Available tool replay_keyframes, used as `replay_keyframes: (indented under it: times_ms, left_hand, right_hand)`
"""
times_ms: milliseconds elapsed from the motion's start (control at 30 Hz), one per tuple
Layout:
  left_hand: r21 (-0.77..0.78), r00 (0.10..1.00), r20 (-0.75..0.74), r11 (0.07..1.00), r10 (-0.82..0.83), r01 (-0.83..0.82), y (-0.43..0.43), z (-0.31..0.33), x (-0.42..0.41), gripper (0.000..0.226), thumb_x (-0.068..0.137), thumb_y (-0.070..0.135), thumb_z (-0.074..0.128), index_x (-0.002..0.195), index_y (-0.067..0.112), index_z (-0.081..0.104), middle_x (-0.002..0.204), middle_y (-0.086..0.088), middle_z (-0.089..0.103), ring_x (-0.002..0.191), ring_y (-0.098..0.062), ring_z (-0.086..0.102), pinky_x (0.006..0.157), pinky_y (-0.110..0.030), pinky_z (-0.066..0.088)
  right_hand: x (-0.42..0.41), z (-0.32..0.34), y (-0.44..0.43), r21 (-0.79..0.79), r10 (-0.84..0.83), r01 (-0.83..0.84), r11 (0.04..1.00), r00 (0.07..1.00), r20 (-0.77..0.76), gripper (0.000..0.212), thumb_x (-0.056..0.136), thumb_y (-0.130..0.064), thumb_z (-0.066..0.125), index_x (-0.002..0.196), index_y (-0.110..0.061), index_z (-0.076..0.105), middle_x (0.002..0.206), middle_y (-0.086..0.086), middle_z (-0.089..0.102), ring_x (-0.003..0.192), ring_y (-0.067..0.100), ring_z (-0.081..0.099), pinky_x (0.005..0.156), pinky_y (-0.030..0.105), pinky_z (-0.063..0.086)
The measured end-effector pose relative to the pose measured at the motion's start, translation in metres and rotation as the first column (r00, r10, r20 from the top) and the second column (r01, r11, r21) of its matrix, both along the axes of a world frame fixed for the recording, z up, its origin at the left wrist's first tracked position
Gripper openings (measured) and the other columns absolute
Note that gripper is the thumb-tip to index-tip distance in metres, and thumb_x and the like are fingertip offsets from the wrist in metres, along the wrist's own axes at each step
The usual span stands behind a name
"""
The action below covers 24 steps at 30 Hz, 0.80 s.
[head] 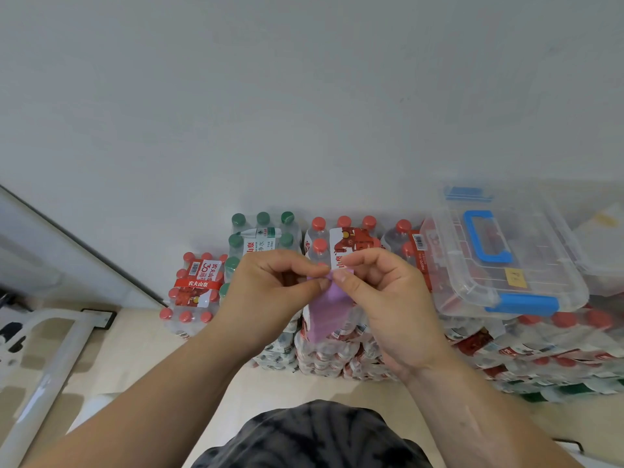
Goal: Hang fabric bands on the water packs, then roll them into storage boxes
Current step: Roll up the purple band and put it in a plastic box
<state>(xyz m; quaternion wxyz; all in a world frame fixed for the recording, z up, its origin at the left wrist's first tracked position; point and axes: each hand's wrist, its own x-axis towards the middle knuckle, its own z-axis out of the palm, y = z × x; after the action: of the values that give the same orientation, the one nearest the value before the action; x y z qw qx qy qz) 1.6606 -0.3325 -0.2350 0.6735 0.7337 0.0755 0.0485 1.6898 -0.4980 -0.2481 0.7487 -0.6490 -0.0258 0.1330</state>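
Purple fabric band (327,314), frame centre, its top pinched between thumb and forefinger of my left hand (270,288) and right hand (383,298), before the stacked water packs (337,352). I judge it best to keep both pinches and spread the top — then drape. Its long axis runs downward, free end pointing lower left.

On the small red-capped water pack (189,298) at the left, a red band (197,284) read 农夫山泉 in white, and the white label (210,266) above it showed a large red 30 beside a barcode. The green-capped water pack (261,231) carried the character 水 on its wrapper, with finer print unreadable. A yellow sticker (515,278) on the clear storage box (547,251) held writing too blurred to read.
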Motion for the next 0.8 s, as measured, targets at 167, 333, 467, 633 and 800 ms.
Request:
replay_keyframes:
  times_ms: [167,333,467,633,800]
  left_hand:
    - [-0.072,0.998,-0.043,0.997,0.035,-0.038,-0.002,0.004,0.000,0.017,0.082,0.002,0.074,0.086,0.017,0.081,0.082,-0.008,0.078,0.079,-0.021,0.075,0.069,-0.024,0.058]
    - [-0.081,0.998,-0.067,0.996,0.015,-0.020,-0.002,0.006,-0.001,0.013,0.082,0.001,0.075,0.089,0.010,0.080,0.082,-0.011,0.078,0.078,-0.025,0.076,0.068,-0.028,0.059]
    - [0.033,0.998,-0.015,0.997,0.065,-0.064,-0.003,0.005,-0.001,0.012,0.080,0.008,0.078,0.084,0.019,0.081,0.076,-0.004,0.077,0.073,-0.018,0.073,0.069,-0.026,0.058]
    - [0.170,0.991,0.073,0.978,0.114,-0.125,-0.008,0.000,-0.004,0.008,0.081,0.015,0.080,0.088,0.016,0.081,0.076,-0.001,0.076,0.071,-0.019,0.071,0.066,-0.030,0.060]
    - [0.104,0.994,0.060,0.990,0.087,-0.093,-0.008,0.001,-0.005,0.011,0.079,0.011,0.081,0.084,0.021,0.082,0.078,-0.004,0.077,0.076,-0.028,0.072,0.070,-0.038,0.061]
  right_hand:
    - [-0.002,0.002,0.003,0.041,-0.017,0.018,0.999,0.999,-0.028,0.022,0.082,-0.013,0.078,0.102,-0.015,0.068,0.087,0.007,0.079,0.084,0.018,0.075,0.079,0.026,0.058]
    - [-0.002,0.004,0.004,0.053,-0.030,0.032,0.998,0.999,-0.038,0.037,0.077,-0.019,0.080,0.110,-0.017,0.063,0.085,0.006,0.080,0.087,0.020,0.076,0.085,0.036,0.059]
    - [-0.005,0.003,0.007,0.103,-0.112,0.117,0.988,0.992,-0.058,0.039,0.068,-0.025,0.080,0.099,-0.009,0.063,0.083,0.009,0.079,0.082,0.019,0.077,0.075,0.026,0.060]
    - [-0.008,-0.003,0.013,0.069,-0.203,0.205,0.976,0.979,-0.033,0.030,0.067,-0.036,0.082,0.083,-0.011,0.072,0.082,0.011,0.076,0.079,0.021,0.073,0.079,0.034,0.060]
    - [-0.009,-0.002,0.012,0.074,-0.209,0.209,0.975,0.978,-0.014,0.014,0.077,-0.022,0.081,0.082,-0.011,0.074,0.082,0.008,0.078,0.081,0.021,0.075,0.079,0.032,0.060]
